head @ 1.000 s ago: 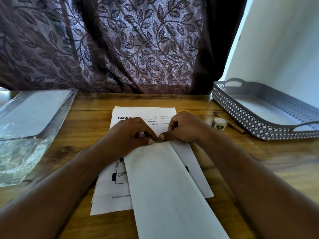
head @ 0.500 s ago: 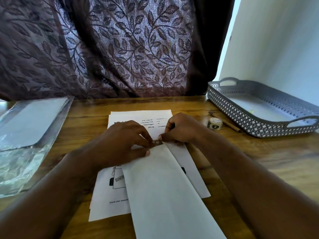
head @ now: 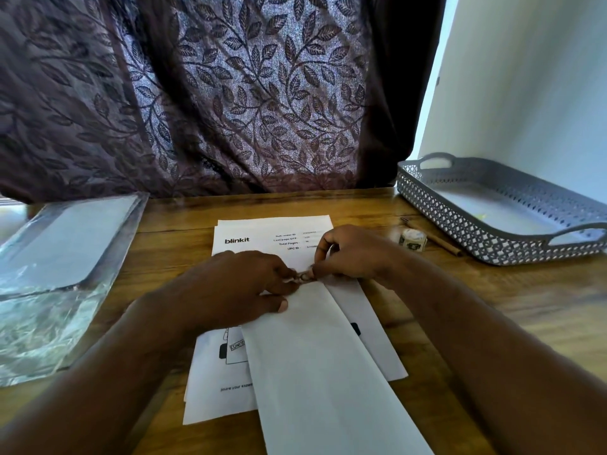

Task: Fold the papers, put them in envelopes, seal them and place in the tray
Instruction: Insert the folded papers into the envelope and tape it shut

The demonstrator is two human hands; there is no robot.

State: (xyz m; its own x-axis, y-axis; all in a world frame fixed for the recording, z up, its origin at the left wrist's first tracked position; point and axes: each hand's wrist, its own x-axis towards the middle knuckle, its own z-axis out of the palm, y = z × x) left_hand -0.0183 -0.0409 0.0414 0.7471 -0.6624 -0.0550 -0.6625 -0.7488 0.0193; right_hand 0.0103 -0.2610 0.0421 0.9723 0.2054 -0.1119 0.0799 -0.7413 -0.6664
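One view only, head-worn, wide-angle. Looks forward and down over the counter from its near edge. Close in: left hand and right hand meet mid-frame. Curtain fills the upper frame; tray at right edge.

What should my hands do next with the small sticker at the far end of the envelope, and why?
Probably press the sticker flat across the far end of the envelope. The left hand and right hand both pinch it right at that edge, so it looks placed but not yet smoothed down. The seal should hold before the envelope goes to the tray.
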